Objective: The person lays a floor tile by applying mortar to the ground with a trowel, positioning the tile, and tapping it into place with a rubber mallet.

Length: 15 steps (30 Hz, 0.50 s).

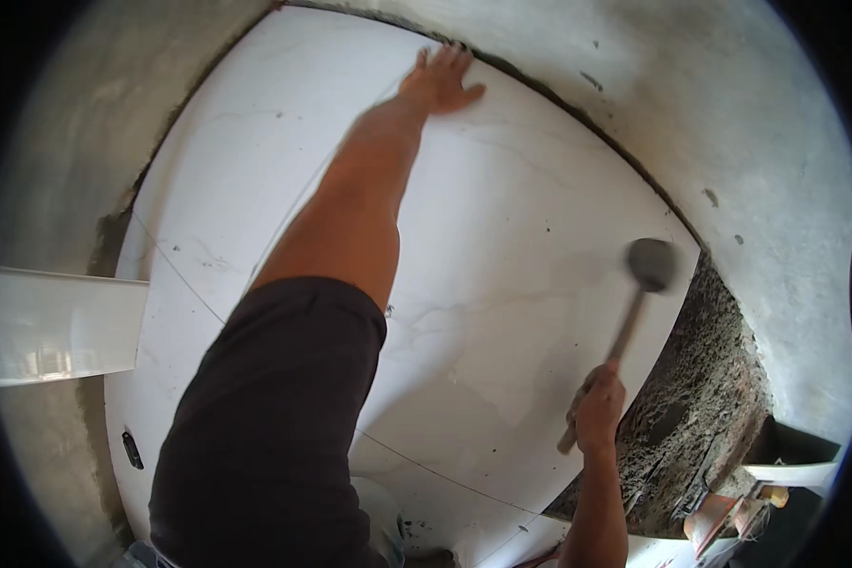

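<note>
Large white marble-veined tiles (492, 360) cover the surface under me. My left arm stretches forward, and my left hand (441, 83) rests with spread fingers on a tile at its far edge, beside the grey wall. My right hand (596, 407) grips the wooden handle of a mallet (649, 263). The mallet's dark, round head is over the right part of the tile, near its edge, and slightly blurred. Just right of that tile is a rough, dark grey bed of mortar or concrete (701, 379).
Grey plastered walls (738, 123) border the tiles. A white glossy panel (62, 327) juts in at the left. A small black object (133, 450) lies at the lower left. Trowel-like tools (724, 521) and a dark container (795, 440) with a pale rim are at the lower right.
</note>
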{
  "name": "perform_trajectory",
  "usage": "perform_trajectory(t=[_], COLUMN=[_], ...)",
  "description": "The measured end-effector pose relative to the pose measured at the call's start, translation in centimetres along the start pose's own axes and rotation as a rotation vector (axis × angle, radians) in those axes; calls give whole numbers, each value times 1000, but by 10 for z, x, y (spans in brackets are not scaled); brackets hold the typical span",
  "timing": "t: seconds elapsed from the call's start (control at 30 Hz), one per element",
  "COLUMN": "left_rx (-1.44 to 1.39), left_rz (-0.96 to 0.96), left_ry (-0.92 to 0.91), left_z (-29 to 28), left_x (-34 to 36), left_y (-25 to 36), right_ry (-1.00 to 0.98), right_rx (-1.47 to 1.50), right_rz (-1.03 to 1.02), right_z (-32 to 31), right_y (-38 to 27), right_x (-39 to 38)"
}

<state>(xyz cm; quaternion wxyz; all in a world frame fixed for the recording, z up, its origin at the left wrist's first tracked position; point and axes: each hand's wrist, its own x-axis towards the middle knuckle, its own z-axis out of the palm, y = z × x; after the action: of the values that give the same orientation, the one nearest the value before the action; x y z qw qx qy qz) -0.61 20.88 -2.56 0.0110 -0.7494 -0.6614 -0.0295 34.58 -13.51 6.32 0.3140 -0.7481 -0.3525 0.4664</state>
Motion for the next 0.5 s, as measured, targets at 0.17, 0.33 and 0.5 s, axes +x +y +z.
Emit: perform_trajectory(t=[0.17, 0.33, 0.5], left_rx=[-15, -42, -144], left_rz=[30, -57, -450], left_ry=[-59, -157, -104], left_z=[-14, -37, -60], left_x=[-55, -108, -137], left_y=[22, 32, 35], right_ry=[135, 77, -3], right_rx=[-112, -49, -368], right_rz=[-233, -33, -128], right_z=[-2, -6, -22], right_y=[14, -16, 35], right_x=[1, -20, -7])
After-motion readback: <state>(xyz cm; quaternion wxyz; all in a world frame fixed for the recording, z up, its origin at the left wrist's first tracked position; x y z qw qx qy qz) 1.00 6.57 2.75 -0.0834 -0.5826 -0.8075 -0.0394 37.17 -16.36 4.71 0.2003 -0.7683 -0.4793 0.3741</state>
